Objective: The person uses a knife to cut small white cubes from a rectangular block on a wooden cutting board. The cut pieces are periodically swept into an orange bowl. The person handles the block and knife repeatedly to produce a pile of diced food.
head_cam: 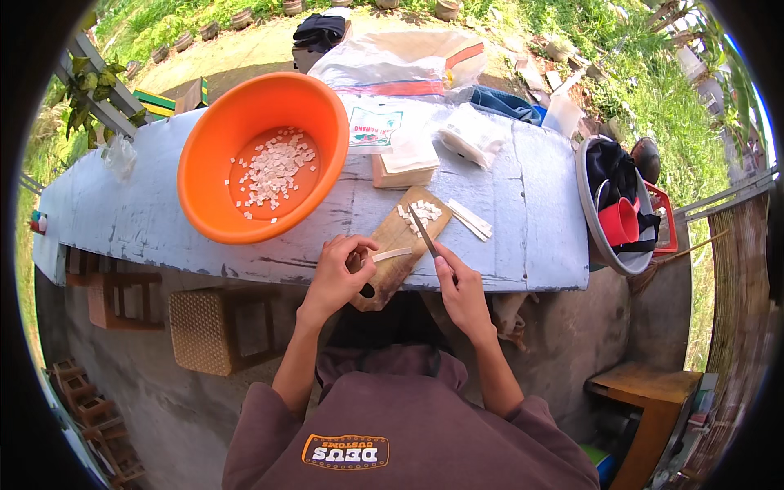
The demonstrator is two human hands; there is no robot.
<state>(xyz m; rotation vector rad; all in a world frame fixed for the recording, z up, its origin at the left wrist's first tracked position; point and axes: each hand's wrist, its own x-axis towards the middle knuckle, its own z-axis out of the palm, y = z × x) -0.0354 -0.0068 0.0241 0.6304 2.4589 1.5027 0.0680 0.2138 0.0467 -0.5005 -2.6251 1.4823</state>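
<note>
My left hand (344, 269) pinches a thin pale strip (393, 253) by one end, and the strip reaches across the wooden cutting board (397, 269). In my right hand (458, 285) is a knife (424, 230), its blade pointing away from me over the board. Small white cut squares (429, 211) lie in a heap at the board's far end, by the blade's tip. Several more pale strips (470, 219) rest on the table just right of the board. A stack of pale square sheets (405, 168) sits beyond it.
An orange basin (205, 202) holding many white squares (275, 168) stands on the light-blue table (306, 260) at left. Plastic packages (471, 133) lie behind the stack. At the right edge is a grey tub (589, 202) with a red cup (618, 222). A woven-pattern stool (202, 334) stands below left.
</note>
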